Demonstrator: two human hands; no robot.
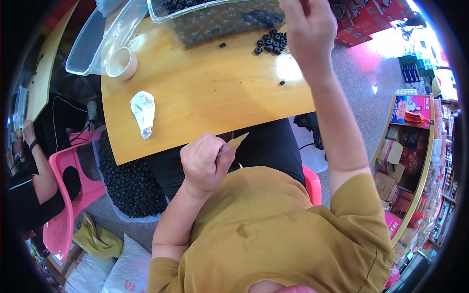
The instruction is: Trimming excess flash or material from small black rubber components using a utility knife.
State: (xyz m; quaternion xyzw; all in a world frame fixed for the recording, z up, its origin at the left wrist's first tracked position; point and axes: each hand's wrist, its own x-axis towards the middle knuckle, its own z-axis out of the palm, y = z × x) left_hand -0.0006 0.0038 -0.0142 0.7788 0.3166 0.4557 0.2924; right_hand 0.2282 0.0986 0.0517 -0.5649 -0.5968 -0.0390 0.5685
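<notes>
In front of my chest, my left hand (205, 163) is closed around a thin, flat, pointed piece (238, 142) that shows pale yellow; its kind is unclear. My right arm reaches to the far edge of the table (195, 102). There my right hand (312, 41) is cut off by the picture's top, so its fingertips are hidden. Just left of it lies a loose pile of small black ring-shaped parts (271, 43). A clear plastic bin (220, 27) full of similar parts stands beside the pile. One single black part (282, 82) sits apart, nearer to me.
A white cup (122, 64) and a crumpled white tissue (143, 112) are on the table's left side, near a clear tub (88, 46). Under the left edge stands a bin of black parts (132, 185). Another person (44, 180) sits left by a pink chair (61, 195). Shelves (405, 156) line the right.
</notes>
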